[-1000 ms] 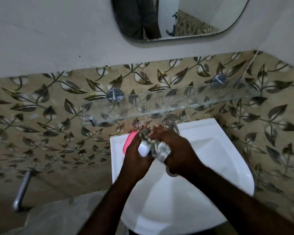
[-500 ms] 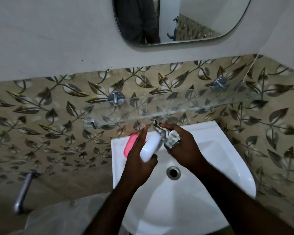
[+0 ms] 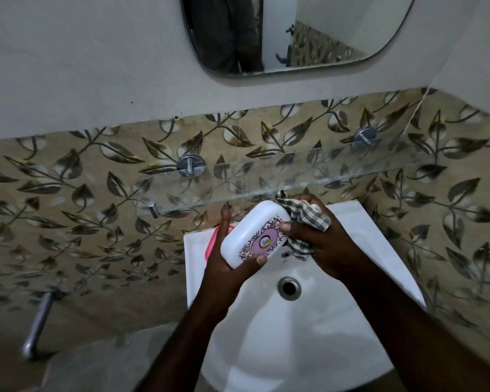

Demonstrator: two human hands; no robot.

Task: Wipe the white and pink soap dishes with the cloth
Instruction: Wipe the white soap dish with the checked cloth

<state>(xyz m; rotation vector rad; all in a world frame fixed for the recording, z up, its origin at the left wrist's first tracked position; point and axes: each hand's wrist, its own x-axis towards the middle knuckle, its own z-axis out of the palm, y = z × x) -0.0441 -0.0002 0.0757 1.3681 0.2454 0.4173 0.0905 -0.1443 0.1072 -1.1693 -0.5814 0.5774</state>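
My left hand grips the white soap dish from below and the left, holding it tilted over the back of the basin; its lid shows a purple ornate label. My right hand holds a bunched grey-and-white checked cloth against the dish's right end, thumb resting on the lid. The pink soap dish lies on the basin's back left corner, mostly hidden behind my left hand and the white dish.
A white wash basin with a drain hole sits below. A glass shelf on metal pegs runs just above my hands. A mirror hangs higher up. A metal pipe juts from the tiled wall at lower left.
The white dish has turned so its labelled lid faces me. My right hand with the cloth has shifted from the dish's middle to its right end.
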